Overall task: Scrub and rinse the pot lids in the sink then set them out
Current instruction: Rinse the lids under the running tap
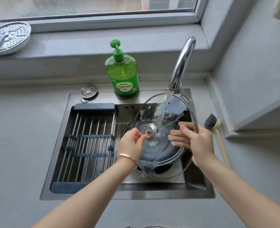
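1. Both forearms enter from the bottom edge and reach over the stainless-steel sink (129,193).
2. Task item location: the round, steel-rimmed glass pot lid (145,112) is held tilted above the right half of the sink, underside toward the camera. Water from the curved chrome tap (182,63) strikes it near the middle.
3. Grip state:
   - The right hand (200,142) clamps the lid's right rim, with the thumb on the near face and the fingers pressed flat behind the glass.
   - The left hand (132,142) has its fingers curled, and thumb and forefinger pinch the small stud of the lid's metal centre fitting (150,130).
4. Hazards:
   - The glass is wet and only one hand holds the rim. A slip would drop the lid onto the dark round vessel (165,155) below and could chip it.
   - The steep tilt deflects the stream, so splash onto the counter is likely.
5. Count:
   - One lid is in hand.
   - One vessel lies under it; whether it is a pot or a second lid cannot be told.
   - One tap.
   - One green pump bottle of dish soap (122,74).
   - One blue-framed steel-rod drying rack (88,142).
   - One dark-bristled, pale-handled brush (216,129).
   - One perforated metal plate (7,37) on the sill.
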`<state>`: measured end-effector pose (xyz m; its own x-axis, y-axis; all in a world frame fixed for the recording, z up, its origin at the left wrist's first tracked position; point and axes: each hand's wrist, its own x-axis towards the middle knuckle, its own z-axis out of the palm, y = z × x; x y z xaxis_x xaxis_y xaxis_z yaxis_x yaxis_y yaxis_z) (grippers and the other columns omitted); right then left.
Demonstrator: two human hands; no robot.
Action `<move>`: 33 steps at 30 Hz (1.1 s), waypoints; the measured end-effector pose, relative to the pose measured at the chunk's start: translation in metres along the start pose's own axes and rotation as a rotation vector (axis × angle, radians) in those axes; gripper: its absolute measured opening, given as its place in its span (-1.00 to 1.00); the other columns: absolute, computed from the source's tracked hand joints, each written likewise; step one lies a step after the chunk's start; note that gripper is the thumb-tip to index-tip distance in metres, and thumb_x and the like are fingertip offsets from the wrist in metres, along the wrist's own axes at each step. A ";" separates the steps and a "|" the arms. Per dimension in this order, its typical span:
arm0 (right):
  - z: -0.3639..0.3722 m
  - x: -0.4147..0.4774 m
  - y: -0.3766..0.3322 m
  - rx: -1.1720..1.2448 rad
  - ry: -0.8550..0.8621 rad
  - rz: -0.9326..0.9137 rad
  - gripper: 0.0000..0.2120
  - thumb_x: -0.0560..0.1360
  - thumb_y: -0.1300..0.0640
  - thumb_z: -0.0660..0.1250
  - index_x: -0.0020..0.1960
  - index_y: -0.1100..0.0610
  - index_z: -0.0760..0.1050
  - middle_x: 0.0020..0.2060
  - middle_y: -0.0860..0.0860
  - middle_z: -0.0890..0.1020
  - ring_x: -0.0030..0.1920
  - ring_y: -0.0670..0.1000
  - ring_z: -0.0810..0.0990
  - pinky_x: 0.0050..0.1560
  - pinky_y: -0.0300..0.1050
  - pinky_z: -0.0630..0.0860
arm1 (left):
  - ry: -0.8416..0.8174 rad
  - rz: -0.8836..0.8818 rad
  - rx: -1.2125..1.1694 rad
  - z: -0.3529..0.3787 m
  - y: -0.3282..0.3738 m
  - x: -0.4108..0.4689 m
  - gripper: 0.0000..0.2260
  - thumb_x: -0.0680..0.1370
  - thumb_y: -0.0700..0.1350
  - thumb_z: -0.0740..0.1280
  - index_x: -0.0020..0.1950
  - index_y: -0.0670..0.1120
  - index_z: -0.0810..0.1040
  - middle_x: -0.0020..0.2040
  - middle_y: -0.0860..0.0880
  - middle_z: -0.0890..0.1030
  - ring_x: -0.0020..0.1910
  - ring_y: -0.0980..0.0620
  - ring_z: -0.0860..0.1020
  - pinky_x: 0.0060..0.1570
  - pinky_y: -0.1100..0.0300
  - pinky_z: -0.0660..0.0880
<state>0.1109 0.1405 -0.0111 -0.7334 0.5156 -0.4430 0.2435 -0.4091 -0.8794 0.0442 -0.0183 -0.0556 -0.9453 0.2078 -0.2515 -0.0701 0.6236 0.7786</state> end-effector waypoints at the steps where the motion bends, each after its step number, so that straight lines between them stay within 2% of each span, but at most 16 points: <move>1: 0.002 -0.001 0.002 0.004 0.003 0.001 -0.93 0.53 0.33 0.24 -0.08 0.21 0.49 -0.40 0.14 0.67 -0.41 0.08 0.66 -0.40 -0.12 0.60 | 0.035 -0.008 -0.081 -0.001 0.001 -0.002 -0.81 0.50 -0.14 0.37 -0.29 -0.09 0.45 -0.19 -0.01 0.58 -0.19 0.05 0.54 -0.20 0.25 0.49; 3: 0.006 -0.003 0.007 0.019 0.018 0.010 -0.93 0.53 0.32 0.25 -0.08 0.21 0.49 -0.39 0.15 0.67 -0.41 0.08 0.66 -0.40 -0.12 0.60 | 0.043 -0.086 -0.288 -0.001 0.003 -0.006 -0.77 0.49 -0.22 0.37 -0.34 -0.10 0.42 -0.13 0.07 0.58 -0.12 0.06 0.56 -0.15 0.32 0.48; 6: 0.013 -0.005 0.014 0.043 0.049 0.019 -0.94 0.53 0.31 0.26 -0.09 0.21 0.49 -0.32 0.20 0.66 -0.38 0.12 0.66 -0.36 -0.09 0.60 | -0.049 -0.131 -0.425 -0.003 0.000 -0.008 -0.74 0.46 -0.28 0.38 -0.37 -0.11 0.39 0.01 0.03 0.56 0.02 0.07 0.54 0.10 0.21 0.47; 8: 0.017 -0.007 0.018 0.034 0.030 0.021 -0.94 0.52 0.31 0.27 -0.09 0.20 0.49 -0.33 0.19 0.66 -0.38 0.11 0.66 -0.37 -0.09 0.60 | -0.060 -0.125 -0.351 -0.009 -0.001 -0.006 -0.66 0.38 -0.30 0.46 -0.41 -0.10 0.33 0.02 0.10 0.53 -0.04 0.23 0.51 0.01 0.31 0.45; 10: 0.021 -0.011 0.022 0.006 -0.019 0.011 -0.93 0.52 0.31 0.27 -0.08 0.19 0.50 -0.36 0.16 0.67 -0.37 0.11 0.66 -0.36 -0.09 0.60 | -0.028 -0.150 -0.263 -0.015 -0.003 -0.003 -0.61 0.31 -0.24 0.53 -0.47 -0.10 0.31 -0.08 0.23 0.51 -0.12 0.32 0.49 -0.08 0.33 0.38; 12: 0.023 -0.016 0.024 0.002 -0.043 0.001 -0.92 0.52 0.32 0.27 -0.07 0.19 0.51 -0.36 0.15 0.67 -0.37 0.11 0.67 -0.37 -0.10 0.61 | -0.002 -0.148 -0.229 -0.020 -0.006 -0.004 -0.59 0.29 -0.21 0.55 -0.50 -0.11 0.30 -0.08 0.25 0.53 -0.08 0.28 0.51 -0.04 0.28 0.38; 14: 0.022 -0.020 0.025 0.020 -0.051 -0.006 -0.91 0.52 0.33 0.26 -0.07 0.20 0.52 -0.36 0.15 0.68 -0.38 0.10 0.67 -0.40 -0.13 0.61 | 0.045 -0.114 -0.186 -0.022 -0.008 -0.010 -0.57 0.27 -0.21 0.56 -0.51 -0.12 0.29 0.01 0.19 0.54 -0.02 0.23 0.54 -0.01 0.24 0.41; 18: 0.020 -0.028 0.029 0.038 -0.044 -0.028 -0.89 0.51 0.36 0.24 -0.09 0.22 0.52 -0.36 0.17 0.68 -0.34 0.16 0.68 -0.40 -0.10 0.61 | 0.155 -0.044 -0.189 -0.020 -0.013 -0.022 -0.56 0.26 -0.25 0.56 -0.54 -0.10 0.28 0.00 0.09 0.60 0.03 0.14 0.58 0.07 0.12 0.48; 20: 0.018 -0.030 0.031 0.044 -0.025 -0.032 -0.88 0.51 0.38 0.23 -0.11 0.23 0.52 -0.37 0.17 0.67 -0.35 0.16 0.68 -0.41 -0.11 0.60 | 0.176 -0.021 -0.161 -0.017 -0.015 -0.024 -0.56 0.26 -0.22 0.56 -0.55 -0.08 0.28 0.04 0.06 0.62 0.02 0.13 0.58 0.09 0.13 0.47; 23: 0.010 -0.031 0.029 0.031 -0.010 -0.048 -0.88 0.51 0.39 0.22 -0.12 0.24 0.51 -0.39 0.17 0.67 -0.36 0.17 0.67 -0.43 -0.11 0.60 | 0.150 -0.001 -0.100 -0.010 -0.012 -0.026 -0.56 0.29 -0.20 0.55 -0.55 -0.07 0.28 0.02 0.09 0.59 -0.04 0.18 0.54 0.05 0.28 0.40; 26: -0.003 -0.030 0.026 0.014 0.026 -0.051 -0.88 0.51 0.39 0.22 -0.13 0.25 0.50 -0.41 0.15 0.67 -0.39 0.14 0.67 -0.44 -0.12 0.59 | 0.070 0.019 0.029 -0.003 0.000 -0.025 -0.58 0.33 -0.12 0.52 -0.54 -0.05 0.29 -0.02 0.13 0.51 -0.09 0.23 0.47 -0.14 0.56 0.28; 28: -0.011 -0.028 0.026 0.019 0.061 -0.045 -0.87 0.51 0.39 0.21 -0.13 0.26 0.50 -0.42 0.14 0.66 -0.40 0.12 0.67 -0.45 -0.13 0.59 | 0.007 0.012 0.091 0.002 0.008 -0.020 -0.59 0.36 -0.09 0.49 -0.53 -0.05 0.30 -0.01 0.09 0.49 -0.09 0.22 0.44 -0.21 0.54 0.22; 33: -0.026 -0.024 0.028 0.037 0.125 -0.024 -0.88 0.51 0.37 0.22 -0.14 0.24 0.49 -0.44 0.13 0.66 -0.43 0.08 0.66 -0.51 -0.21 0.54 | -0.057 0.068 0.276 0.012 0.024 -0.016 -0.66 0.40 -0.03 0.43 -0.48 -0.06 0.36 0.07 0.03 0.52 -0.07 0.19 0.45 -0.08 0.44 0.28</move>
<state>0.1516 0.1364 -0.0295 -0.6531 0.6147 -0.4423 0.2015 -0.4219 -0.8840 0.0613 0.0019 -0.0400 -0.9248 0.2931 -0.2425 0.0891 0.7866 0.6110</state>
